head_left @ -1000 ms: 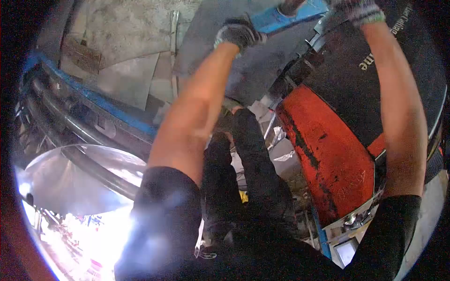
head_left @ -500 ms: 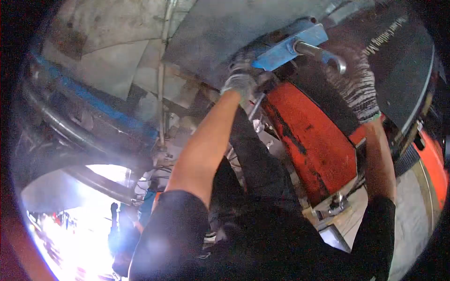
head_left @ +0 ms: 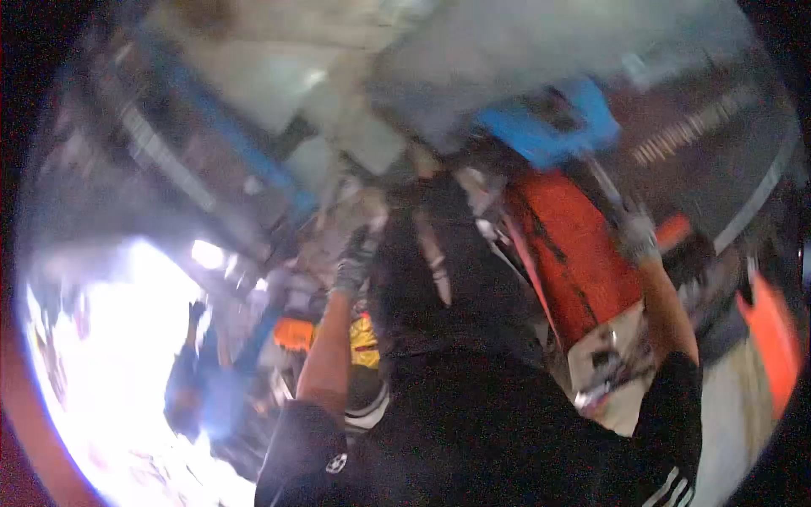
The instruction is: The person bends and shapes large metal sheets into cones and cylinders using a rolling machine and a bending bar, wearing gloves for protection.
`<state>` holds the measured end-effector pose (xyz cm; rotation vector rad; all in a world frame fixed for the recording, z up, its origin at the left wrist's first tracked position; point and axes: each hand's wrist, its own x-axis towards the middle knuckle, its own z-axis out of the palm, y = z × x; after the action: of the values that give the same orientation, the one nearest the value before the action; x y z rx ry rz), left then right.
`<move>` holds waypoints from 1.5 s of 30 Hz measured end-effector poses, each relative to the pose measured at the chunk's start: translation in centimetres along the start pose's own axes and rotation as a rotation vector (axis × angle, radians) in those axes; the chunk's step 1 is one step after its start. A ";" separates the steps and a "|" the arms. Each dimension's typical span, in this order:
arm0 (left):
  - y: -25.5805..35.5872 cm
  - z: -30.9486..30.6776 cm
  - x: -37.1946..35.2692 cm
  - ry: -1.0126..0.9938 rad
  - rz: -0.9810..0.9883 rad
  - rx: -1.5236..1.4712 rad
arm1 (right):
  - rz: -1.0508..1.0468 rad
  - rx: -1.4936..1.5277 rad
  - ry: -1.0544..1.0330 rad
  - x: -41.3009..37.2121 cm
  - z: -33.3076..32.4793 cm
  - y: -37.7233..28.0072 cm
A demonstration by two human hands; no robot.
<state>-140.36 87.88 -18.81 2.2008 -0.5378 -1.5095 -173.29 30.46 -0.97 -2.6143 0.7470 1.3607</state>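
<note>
My left hand (head_left: 355, 260), in a grey knit glove, hangs beside my dark trousers, apart from the blue part. Its fingers are smeared by motion. My right hand (head_left: 638, 237), in a striped glove, is closed around the lower end of a metal wrench (head_left: 602, 179); its ring end is hidden or blurred now. The wrench's upper end meets a blue metal bracket (head_left: 583, 127) with an opening in its middle. Just left of my right hand lies a worn red metal panel (head_left: 574, 262), below the bracket.
A dark round machine surface (head_left: 718, 169) with pale lettering is at right. An orange part (head_left: 770, 338) stands at the right edge. Near my left forearm are orange and yellow items (head_left: 296, 334). At lower left another person in blue (head_left: 220, 384) is beside bright glare.
My left hand has left the blue bracket and dropped down and left. My right hand is lower, and the wrench now points down from the bracket. The view has shifted and blurred.
</note>
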 end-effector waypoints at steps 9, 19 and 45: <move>-3.3 -8.7 -14.6 0.322 0.013 0.514 | 0.138 -0.420 -0.309 2.3 -7.1 -11.7; -5.5 -15.5 -22.8 0.280 -0.347 0.648 | -0.423 1.138 -0.182 4.9 -26.6 -52.0; -12.2 -26.5 0.8 -1.024 -0.161 2.708 | -1.520 -1.105 0.437 18.3 -65.2 -79.4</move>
<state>-114.28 100.87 -17.39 -0.2327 1.1892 0.3745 -79.01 73.03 12.79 -2.5945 -2.1205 0.6102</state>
